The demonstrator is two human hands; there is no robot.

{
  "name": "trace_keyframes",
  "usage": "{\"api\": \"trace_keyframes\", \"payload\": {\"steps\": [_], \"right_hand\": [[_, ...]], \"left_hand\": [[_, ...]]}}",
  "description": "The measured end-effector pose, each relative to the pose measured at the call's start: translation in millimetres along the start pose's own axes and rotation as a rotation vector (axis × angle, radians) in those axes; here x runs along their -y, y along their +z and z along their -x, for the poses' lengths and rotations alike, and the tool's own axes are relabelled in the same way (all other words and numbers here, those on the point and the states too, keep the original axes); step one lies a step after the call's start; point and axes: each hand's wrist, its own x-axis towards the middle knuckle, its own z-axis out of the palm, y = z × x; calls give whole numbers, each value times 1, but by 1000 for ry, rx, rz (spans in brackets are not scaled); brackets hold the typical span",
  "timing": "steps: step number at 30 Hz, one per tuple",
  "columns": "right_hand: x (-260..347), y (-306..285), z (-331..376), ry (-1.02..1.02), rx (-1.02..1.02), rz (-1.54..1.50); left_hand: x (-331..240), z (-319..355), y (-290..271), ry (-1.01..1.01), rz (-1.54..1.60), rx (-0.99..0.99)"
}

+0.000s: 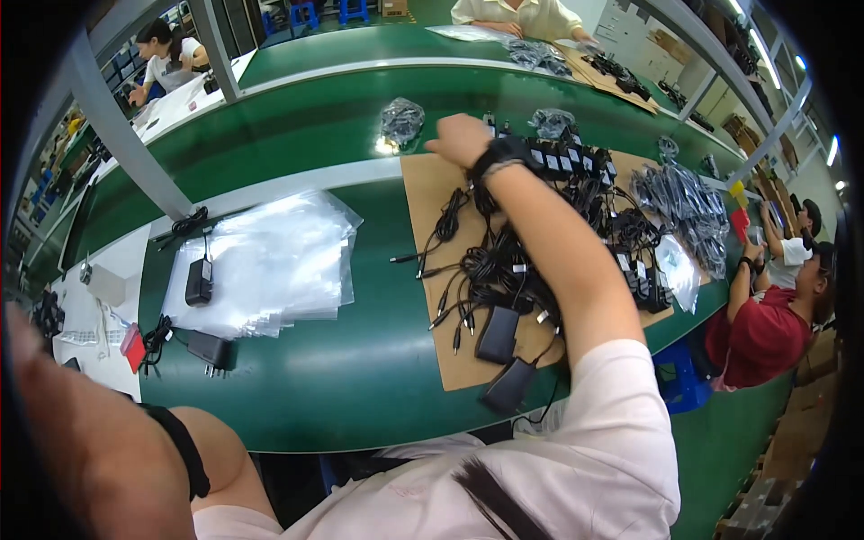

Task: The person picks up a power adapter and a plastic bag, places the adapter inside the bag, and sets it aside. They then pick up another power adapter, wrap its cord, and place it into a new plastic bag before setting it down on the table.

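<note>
My right hand (463, 141) reaches over the far edge of a brown cardboard sheet (427, 193), its fingers stretched left toward a black adapter in a clear bag (401, 121), which lies apart from it. No object shows in that hand. Under my right forearm spreads a pile of black power adapters with coiled cables (490, 270); two adapters (508, 385) sit at its near edge. My left hand (90, 432) is raised close at the lower left, large and blurred, its fingers cut off by the rim. Clear plastic bags (270, 261) are stacked left, with one adapter (199, 281) on top.
Another adapter (209, 349) lies beside the bag stack. Many bagged cables (684, 207) are heaped at the right. A metal post (126, 126) rises at the left. Co-workers sit across the bench and at the right, near a blue stool (681, 378).
</note>
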Motion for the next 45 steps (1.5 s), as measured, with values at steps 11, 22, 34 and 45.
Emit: {"api": "trace_keyframes", "payload": {"steps": [11, 22, 34, 45], "right_hand": [[-297, 10, -1, 633, -93, -95], [-337, 9, 27, 497, 206, -240], [-195, 7, -56, -70, -68, -121], [-174, 28, -49, 217, 183, -565]], "left_hand": [[-2, 113, -53, -976, -752, -266], [23, 159, -78, -1189, -821, -334], [47, 215, -11, -1192, -513, -145], [3, 226, -62, -1304, -717, -244]]}}
